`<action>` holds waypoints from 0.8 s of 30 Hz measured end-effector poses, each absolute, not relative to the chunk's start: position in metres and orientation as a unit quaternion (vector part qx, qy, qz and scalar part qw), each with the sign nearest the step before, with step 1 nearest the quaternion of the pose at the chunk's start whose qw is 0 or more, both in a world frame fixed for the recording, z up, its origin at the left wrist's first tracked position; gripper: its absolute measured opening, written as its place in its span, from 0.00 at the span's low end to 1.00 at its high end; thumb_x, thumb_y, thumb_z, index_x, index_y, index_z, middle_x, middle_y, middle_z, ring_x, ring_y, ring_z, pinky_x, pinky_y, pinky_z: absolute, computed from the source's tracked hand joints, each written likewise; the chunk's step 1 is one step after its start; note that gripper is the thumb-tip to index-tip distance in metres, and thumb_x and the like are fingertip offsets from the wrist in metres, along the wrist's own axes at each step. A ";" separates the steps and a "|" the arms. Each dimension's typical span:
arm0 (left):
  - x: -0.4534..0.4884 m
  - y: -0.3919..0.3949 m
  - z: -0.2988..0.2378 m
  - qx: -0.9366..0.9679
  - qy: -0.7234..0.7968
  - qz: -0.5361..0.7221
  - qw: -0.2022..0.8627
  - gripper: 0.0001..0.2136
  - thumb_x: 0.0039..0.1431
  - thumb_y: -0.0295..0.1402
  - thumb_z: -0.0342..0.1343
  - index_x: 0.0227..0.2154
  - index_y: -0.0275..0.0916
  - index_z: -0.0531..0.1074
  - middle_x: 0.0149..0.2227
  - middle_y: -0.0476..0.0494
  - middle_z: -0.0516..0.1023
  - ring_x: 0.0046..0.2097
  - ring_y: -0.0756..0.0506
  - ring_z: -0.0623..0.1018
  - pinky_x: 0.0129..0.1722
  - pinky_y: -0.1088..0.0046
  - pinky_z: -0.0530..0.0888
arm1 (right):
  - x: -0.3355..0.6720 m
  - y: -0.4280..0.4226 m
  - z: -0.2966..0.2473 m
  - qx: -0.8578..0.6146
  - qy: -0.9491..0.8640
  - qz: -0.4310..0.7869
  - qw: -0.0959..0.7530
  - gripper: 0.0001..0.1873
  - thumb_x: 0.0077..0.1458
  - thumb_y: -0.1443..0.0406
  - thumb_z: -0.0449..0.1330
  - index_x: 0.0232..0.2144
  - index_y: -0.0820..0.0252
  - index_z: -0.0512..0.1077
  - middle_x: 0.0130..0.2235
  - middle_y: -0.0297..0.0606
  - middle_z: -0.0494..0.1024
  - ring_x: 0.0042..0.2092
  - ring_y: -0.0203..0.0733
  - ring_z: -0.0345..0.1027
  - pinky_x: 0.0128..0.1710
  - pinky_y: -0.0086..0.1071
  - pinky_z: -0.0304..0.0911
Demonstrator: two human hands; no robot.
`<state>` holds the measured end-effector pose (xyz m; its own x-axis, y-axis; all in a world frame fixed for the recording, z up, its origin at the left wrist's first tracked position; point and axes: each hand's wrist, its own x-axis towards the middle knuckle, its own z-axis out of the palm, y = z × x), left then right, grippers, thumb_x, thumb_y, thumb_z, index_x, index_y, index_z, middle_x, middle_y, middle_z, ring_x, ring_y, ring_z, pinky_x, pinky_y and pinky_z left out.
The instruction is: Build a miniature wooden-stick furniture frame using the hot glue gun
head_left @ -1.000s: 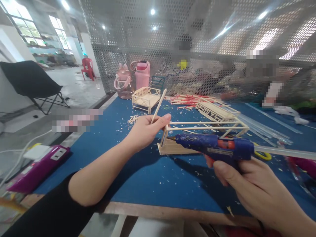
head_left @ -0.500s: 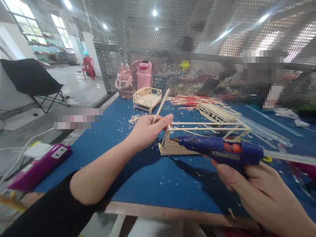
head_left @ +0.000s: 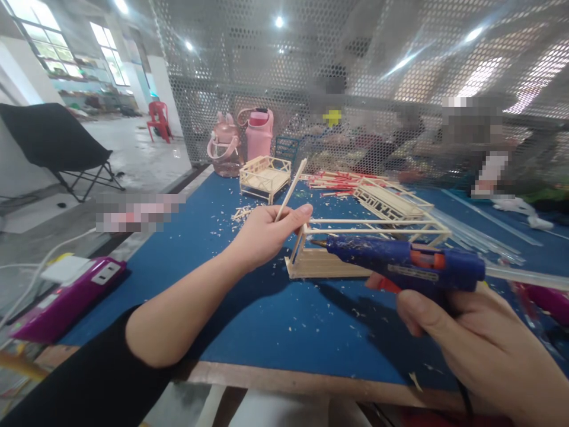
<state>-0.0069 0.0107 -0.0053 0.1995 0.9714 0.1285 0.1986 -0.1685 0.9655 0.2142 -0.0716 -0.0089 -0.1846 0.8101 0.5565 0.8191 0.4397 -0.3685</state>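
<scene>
My left hand [head_left: 271,234] is closed around a thin wooden stick [head_left: 292,188] that points up and away. Its thumb lies at the upper left corner of a small wooden frame [head_left: 326,270], built of sticks on a flat slatted base. In my right hand [head_left: 471,335] is a blue hot glue gun [head_left: 400,261] with an orange trigger; a clear glue stick [head_left: 524,276] runs out of its back. The gun's nozzle [head_left: 317,242] points left, close to the frame's left corner post. My left fingertips are partly hidden behind the thumb.
A finished-looking stick model [head_left: 265,178] stands behind my left hand, another model [head_left: 391,201] farther right. Red-tipped sticks [head_left: 342,182] and clear glue sticks [head_left: 480,231] lie beyond. Pink bottles [head_left: 259,136] stand by the mesh screen. A purple power strip [head_left: 73,296] is at left.
The glue gun has shifted a little to the right and slightly up, its nozzle drawing away from the corner post. My left hand, the stick and the frame have stayed nearly still.
</scene>
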 end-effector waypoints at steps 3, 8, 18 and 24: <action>-0.007 0.010 -0.005 0.633 0.469 0.428 0.442 0.19 0.50 0.50 0.56 0.19 0.39 0.71 0.15 0.59 0.52 0.18 0.55 0.51 0.20 0.74 0.51 | 0.215 -0.069 -0.011 -0.549 -0.751 0.020 0.365 0.33 0.53 0.42 0.47 0.06 0.52 0.62 0.20 0.41 0.76 0.21 0.43 0.69 0.25 0.35 0.69; -0.006 0.011 -0.006 0.632 0.473 0.428 0.442 0.19 0.51 0.51 0.56 0.19 0.39 0.71 0.14 0.59 0.53 0.18 0.55 0.52 0.20 0.74 0.51 | 0.215 -0.069 -0.011 -0.574 -0.733 0.101 0.351 0.33 0.51 0.41 0.50 0.07 0.55 0.64 0.21 0.43 0.76 0.23 0.42 0.70 0.21 0.32 0.65; -0.006 0.010 -0.006 0.629 0.471 0.429 0.446 0.18 0.55 0.48 0.54 0.20 0.39 0.71 0.14 0.60 0.51 0.18 0.55 0.50 0.21 0.74 0.52 | 0.212 -0.064 -0.015 -0.581 -0.723 0.111 0.356 0.37 0.50 0.37 0.48 0.04 0.55 0.63 0.17 0.42 0.70 0.21 0.43 0.68 0.23 0.35 0.64; -0.005 0.010 -0.005 0.618 0.477 0.428 0.456 0.17 0.56 0.46 0.54 0.20 0.39 0.73 0.14 0.59 0.51 0.17 0.54 0.50 0.20 0.73 0.51 | 0.219 -0.065 -0.016 -0.570 -0.746 0.077 0.334 0.35 0.53 0.41 0.49 0.06 0.54 0.63 0.18 0.41 0.71 0.21 0.42 0.67 0.23 0.34 0.65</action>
